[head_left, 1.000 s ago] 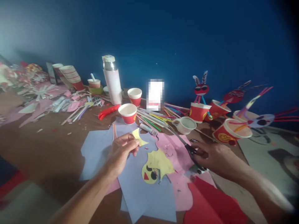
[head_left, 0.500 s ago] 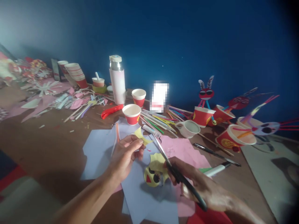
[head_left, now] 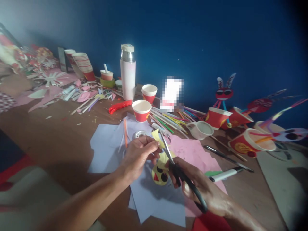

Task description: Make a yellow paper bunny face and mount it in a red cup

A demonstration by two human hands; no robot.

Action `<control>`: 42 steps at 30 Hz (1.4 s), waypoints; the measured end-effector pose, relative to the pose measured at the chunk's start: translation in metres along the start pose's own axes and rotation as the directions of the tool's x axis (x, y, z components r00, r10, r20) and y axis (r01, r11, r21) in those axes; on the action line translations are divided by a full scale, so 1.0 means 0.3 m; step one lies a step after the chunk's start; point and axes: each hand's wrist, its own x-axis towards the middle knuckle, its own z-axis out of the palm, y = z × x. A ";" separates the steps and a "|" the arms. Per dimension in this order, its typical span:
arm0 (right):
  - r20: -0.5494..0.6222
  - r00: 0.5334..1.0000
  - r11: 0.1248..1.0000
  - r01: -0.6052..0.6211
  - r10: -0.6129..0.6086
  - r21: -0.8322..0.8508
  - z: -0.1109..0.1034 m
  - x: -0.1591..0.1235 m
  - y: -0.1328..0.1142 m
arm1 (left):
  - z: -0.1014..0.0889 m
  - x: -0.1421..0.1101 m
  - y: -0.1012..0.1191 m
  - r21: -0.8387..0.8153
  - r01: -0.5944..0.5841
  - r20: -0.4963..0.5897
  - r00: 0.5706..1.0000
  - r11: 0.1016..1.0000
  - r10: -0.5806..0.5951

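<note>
My left hand (head_left: 141, 154) pinches a small piece of yellow paper (head_left: 157, 136) between thumb and fingers. In my right hand (head_left: 194, 179) are black-handled scissors (head_left: 166, 146), their blades pointing up and away from me at the right edge of the yellow piece. Below the hands a yellow paper face (head_left: 160, 176) with dark eyes and a red triangle lies on light blue paper (head_left: 144, 199); my right fingers partly cover it. A roll of tape (head_left: 141, 134) sits just behind my left hand. Pink paper (head_left: 192, 150) lies to the right.
Red-and-white paper cups (head_left: 141, 111) stand beyond the hands, near a white flask (head_left: 128, 77) and a red-handled cutter (head_left: 119, 106). Colored sticks (head_left: 166, 118) lie behind a white cup (head_left: 201, 130). At right are a marker (head_left: 226, 174), a pen (head_left: 227, 158) and cup figures (head_left: 223, 93).
The scissors' blades have come up to the yellow piece in my left hand. My view has shifted, and a tape roll now shows behind the left hand.
</note>
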 end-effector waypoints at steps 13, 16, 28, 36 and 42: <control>-0.078 0.996 0.995 0.059 -0.052 0.085 0.014 -0.009 0.019 | 0.005 0.005 -0.019 -0.008 0.016 0.020 1.000 1.000 -0.015; -0.086 0.996 0.991 0.049 -0.039 0.124 0.018 -0.004 0.026 | 0.002 0.004 -0.017 -0.015 0.021 0.022 1.000 1.000 -0.020; -0.134 0.991 0.984 0.018 0.006 0.175 0.027 -0.007 0.032 | -0.005 0.006 -0.017 -0.006 0.028 0.045 0.999 1.000 -0.028; -0.151 0.988 0.966 0.018 0.022 0.259 0.031 -0.005 0.047 | -0.011 0.004 -0.015 -0.011 0.032 0.066 0.997 0.999 -0.031; -0.162 0.986 0.954 0.012 0.039 0.300 0.032 -0.011 0.055 | -0.016 0.008 -0.021 -0.028 0.044 0.080 0.996 0.999 -0.042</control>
